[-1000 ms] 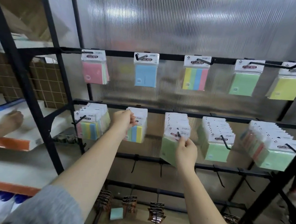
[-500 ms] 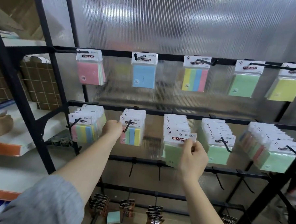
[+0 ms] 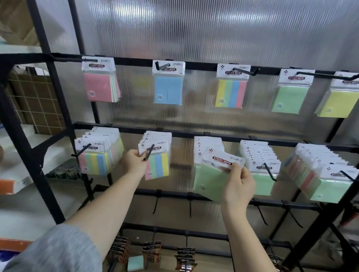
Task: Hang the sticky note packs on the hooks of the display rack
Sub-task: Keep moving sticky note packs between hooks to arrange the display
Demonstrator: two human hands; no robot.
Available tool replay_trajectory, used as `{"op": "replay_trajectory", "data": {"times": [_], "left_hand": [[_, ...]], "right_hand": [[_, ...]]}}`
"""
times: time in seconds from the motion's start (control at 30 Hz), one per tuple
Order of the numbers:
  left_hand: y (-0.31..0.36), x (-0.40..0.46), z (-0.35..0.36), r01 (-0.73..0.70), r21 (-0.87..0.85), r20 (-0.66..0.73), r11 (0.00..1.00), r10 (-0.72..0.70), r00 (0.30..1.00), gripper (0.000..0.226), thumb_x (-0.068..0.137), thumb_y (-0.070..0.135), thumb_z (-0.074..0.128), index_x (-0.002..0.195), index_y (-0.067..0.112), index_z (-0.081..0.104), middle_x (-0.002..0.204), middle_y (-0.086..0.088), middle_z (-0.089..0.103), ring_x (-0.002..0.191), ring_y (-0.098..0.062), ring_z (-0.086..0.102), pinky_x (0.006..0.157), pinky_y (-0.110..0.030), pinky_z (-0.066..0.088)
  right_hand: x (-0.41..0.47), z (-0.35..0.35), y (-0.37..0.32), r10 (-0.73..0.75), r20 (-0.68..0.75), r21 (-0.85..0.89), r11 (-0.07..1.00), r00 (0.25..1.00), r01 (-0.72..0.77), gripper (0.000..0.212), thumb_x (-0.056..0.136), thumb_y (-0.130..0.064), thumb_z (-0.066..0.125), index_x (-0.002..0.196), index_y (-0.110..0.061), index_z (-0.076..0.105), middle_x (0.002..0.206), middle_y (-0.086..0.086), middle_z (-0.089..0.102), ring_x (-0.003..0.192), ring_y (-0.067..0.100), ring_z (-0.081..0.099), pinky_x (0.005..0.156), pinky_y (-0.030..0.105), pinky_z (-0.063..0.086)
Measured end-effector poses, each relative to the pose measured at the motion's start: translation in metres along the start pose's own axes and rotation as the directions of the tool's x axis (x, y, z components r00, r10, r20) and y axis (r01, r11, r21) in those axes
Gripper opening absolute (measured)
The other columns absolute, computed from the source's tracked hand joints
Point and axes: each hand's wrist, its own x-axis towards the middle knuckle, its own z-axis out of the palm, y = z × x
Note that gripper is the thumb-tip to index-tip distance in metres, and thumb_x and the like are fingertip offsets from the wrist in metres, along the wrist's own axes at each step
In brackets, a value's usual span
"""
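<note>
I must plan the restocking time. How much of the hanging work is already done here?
Mostly done: five top hooks each carry packs, and four middle hooks hold full rows. In hand: the right hand holds a tilted green pack before the third middle hook; the left hand grips the striped packs. Left: the bare lower hooks.

Third rail hooks [image 3: 156,203] bare, reachable; middle rail hooks [image 3: 269,171] crowded with packs [image 3: 260,161].
</note>
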Motion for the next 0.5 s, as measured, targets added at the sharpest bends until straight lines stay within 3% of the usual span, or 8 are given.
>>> {"op": "replay_trajectory", "data": {"times": [0.13,0.33,0.5], "left_hand": [[-0.003,-0.006,0.004,0.057,-0.125,0.142,0.991,-0.039,0.989,0.010,0.092,0.016,0.055,0.083,0.012,0.056,0.065,0.000,0.052,0.065,-0.020,0.046,0.052,-0.024,0.030],[0.002,-0.017,-0.006,0.098,-0.161,0.097,0.982,-0.083,0.992,0.024,0.100,0.024,0.044,0.086,0.009,0.057,0.067,-0.004,0.046,0.060,-0.019,0.037,0.052,-0.026,0.023],[0.005,-0.035,-0.020,0.111,-0.178,0.062,0.978,-0.101,0.993,0.026,0.099,0.026,0.040,0.082,0.009,0.050,0.064,-0.004,0.035,0.057,-0.019,0.031,0.052,-0.027,0.021]], "right_hand": [[-0.002,-0.003,-0.002,0.016,0.003,-0.009,1.000,1.000,-0.016,0.035,0.097,-0.020,0.043,0.064,-0.009,0.043,0.061,0.002,0.041,0.061,0.016,0.032,0.057,0.031,0.025],[-0.010,-0.008,-0.011,0.026,-0.005,0.007,1.000,1.000,-0.026,0.042,0.097,-0.018,0.043,0.056,-0.016,0.032,0.056,-0.004,0.035,0.058,0.014,0.028,0.056,0.030,0.022],[-0.018,-0.016,-0.010,0.029,-0.001,0.013,0.999,1.000,-0.029,0.037,0.097,-0.022,0.042,0.066,-0.002,0.048,0.064,0.003,0.048,0.063,0.015,0.038,0.059,0.030,0.028]]}}
